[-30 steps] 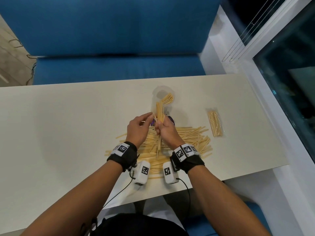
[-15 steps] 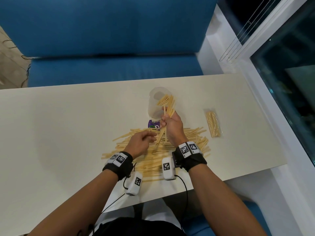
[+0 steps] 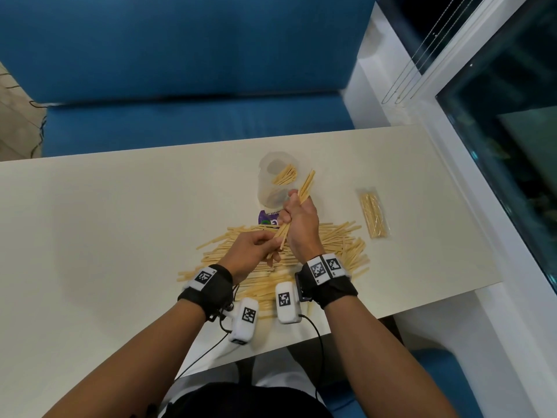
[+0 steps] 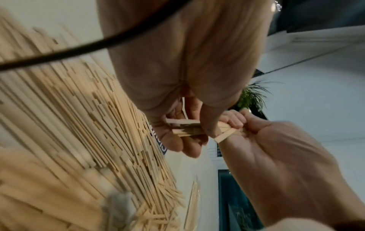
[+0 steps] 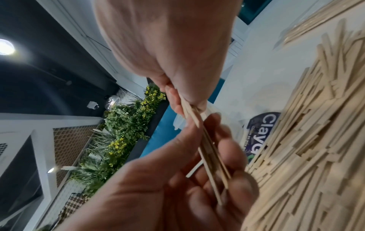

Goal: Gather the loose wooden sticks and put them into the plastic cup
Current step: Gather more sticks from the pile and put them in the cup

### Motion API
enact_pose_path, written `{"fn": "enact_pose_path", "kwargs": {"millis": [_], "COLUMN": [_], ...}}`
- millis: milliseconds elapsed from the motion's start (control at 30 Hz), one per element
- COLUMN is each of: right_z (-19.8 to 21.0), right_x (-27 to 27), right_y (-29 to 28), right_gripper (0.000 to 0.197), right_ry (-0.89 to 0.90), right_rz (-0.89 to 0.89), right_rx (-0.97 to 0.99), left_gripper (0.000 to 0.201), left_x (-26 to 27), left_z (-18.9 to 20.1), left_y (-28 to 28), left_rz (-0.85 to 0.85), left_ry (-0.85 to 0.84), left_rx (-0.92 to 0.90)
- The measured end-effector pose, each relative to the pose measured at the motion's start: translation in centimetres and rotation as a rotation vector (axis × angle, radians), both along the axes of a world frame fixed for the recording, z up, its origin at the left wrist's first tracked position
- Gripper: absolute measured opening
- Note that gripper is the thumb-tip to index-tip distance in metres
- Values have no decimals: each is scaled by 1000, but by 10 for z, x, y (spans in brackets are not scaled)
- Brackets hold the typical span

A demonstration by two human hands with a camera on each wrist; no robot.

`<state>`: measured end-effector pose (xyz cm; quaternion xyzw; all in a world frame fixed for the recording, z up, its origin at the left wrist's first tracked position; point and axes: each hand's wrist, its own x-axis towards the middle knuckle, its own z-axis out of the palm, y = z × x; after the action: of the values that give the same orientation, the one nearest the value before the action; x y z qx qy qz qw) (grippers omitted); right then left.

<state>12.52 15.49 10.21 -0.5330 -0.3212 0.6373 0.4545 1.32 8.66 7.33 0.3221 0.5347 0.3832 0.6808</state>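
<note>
Blue sofa (image 3: 180,55) fills the far side, behind a cream table (image 3: 105,221). Across the near middle of the table, a broad loose heap of wooden sticks (image 3: 340,239) — flat, pale, lying mostly crosswise. Beyond the heap the clear plastic cup (image 3: 266,188) stands near the table's centre, a few sticks already leaning inside it; a purple printed packet (image 3: 266,220) lies at its base, partly under the heap's far edge. To the right of the cup, well apart, a clear sachet of sticks (image 3: 373,215) lies flat. Right hand (image 3: 300,220) is raised over the heap just beside the cup, fingers curled tight around a small bundle of sticks (image 3: 306,185); the bundle's upper end angles up beside the cup's rim, its lower end pointing down toward the left hand. Left hand (image 3: 251,251) sits low over the heap — thumb and fingertips pinching the bundle's lower end, as the wrist views show. Both wrists carry black straps with white marker tags.
</note>
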Motion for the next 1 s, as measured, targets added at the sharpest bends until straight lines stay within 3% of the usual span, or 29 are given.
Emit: {"fn": "enact_pose_path", "kwargs": {"millis": [167,267,367,533,633,800,1000], "right_z": [26,42,52,51,44,26,20], "right_x": [-5,-12,-21,-27,-24,-20,-18], "right_y": [-7,-18,-34,-55,-58,-64,-67], "right_gripper": [22,22,24,19,23,26,37], "right_ry": [28,-12,-93,-279,-389,-521,-640], "right_rz": [-39,-37,-6,71,100,161,146], "right_rx": [136,258,384,530,558,552,472], "left_gripper": [48,41,40,29,33,31,23], "left_x": [-7,-9,-6,-3,-5,-4,-9], "left_z": [13,24,31,36,32,43,36], "left_y": [4,9,11,11,11,9,9], "left_rz": [179,325,322,289,262,204,201], "left_ry": [-586,-744,-826,-874,-912,-838,-631], "left_rx": [-217,-330,-378,-430,-416,-365,-371]}}
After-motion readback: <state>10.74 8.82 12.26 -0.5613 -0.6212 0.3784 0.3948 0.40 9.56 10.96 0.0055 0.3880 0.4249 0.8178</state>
